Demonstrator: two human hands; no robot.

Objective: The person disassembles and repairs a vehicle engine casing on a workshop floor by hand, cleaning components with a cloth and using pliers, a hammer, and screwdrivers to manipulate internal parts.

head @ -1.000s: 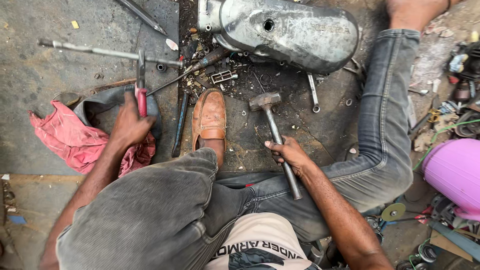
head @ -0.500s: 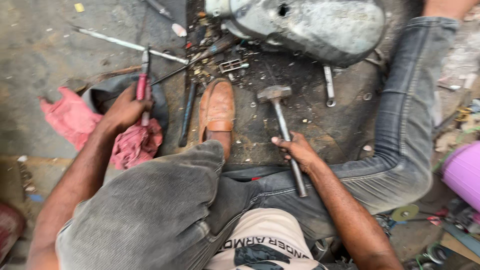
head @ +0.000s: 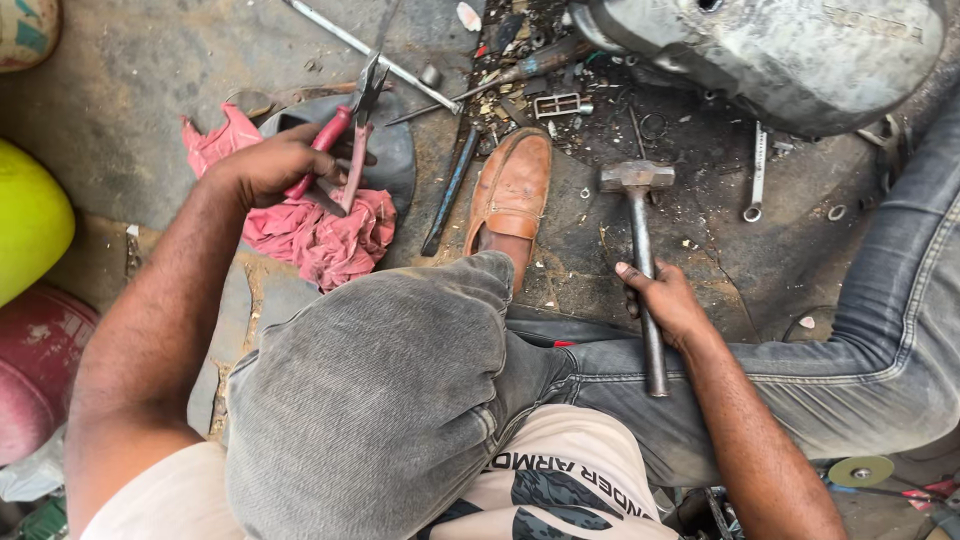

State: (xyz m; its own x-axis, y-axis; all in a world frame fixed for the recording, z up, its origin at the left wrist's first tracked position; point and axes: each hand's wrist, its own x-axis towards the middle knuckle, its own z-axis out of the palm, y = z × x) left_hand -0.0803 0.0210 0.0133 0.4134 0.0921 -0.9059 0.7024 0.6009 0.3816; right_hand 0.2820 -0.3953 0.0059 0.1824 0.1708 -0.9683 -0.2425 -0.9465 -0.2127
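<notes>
Your left hand (head: pixel 265 165) is closed round the red handles of the pliers (head: pixel 345 150), far left over the pink rag (head: pixel 310 225); steel, stiff, light. Hold low on the grips, since the sleeves may be oily. Your right hand (head: pixel 665 300) is wrapped mid-shaft on the hammer (head: pixel 640 250), centre, its head resting on the ground: head-heavy, so grip nearer the end. The grey engine cover (head: pixel 780 50), far right, bears raised lettering.

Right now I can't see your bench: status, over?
Left hand grips pliers over rag. Right hand holds hammer, head on ground. Shoe between them.
</notes>
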